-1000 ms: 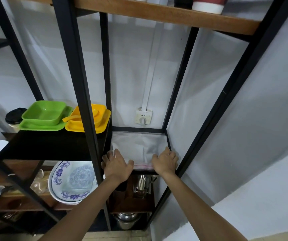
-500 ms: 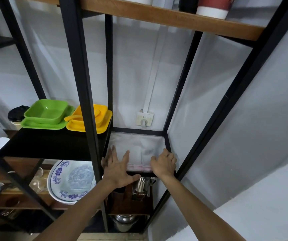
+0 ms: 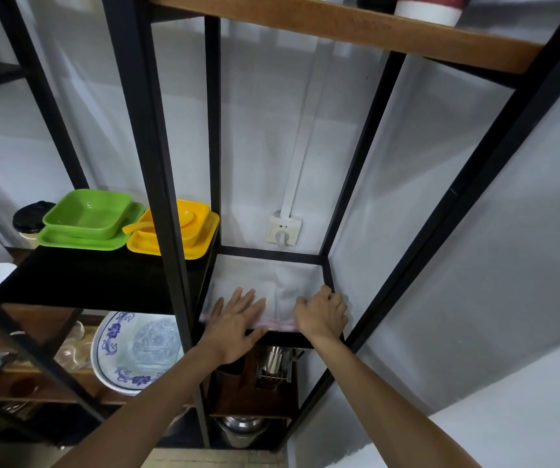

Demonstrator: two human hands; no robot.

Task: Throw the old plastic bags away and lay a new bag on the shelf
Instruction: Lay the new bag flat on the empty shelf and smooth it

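Head view shows the clear plastic bag (image 3: pixel 265 282) lying flat on the black shelf (image 3: pixel 326 265) of the metal rack. Left hand (image 3: pixel 234 319) rests on it, palm down, fingers spread wide. Right hand (image 3: pixel 322 314) has its fingers curled, pressing the bag's front right corner. Green dishes (image 3: pixel 89 219) and yellow dishes (image 3: pixel 177 231) sit on the neighbouring shelf to the left.

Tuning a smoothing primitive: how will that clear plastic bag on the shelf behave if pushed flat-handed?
The plastic bag is probably floppy: a crease runs through its middle. It looks thin and light, so it may slide or bunch on the black shelf rather than stay put. That likely explains why the right hand rests on its front corner while the left hand lies flat on it.
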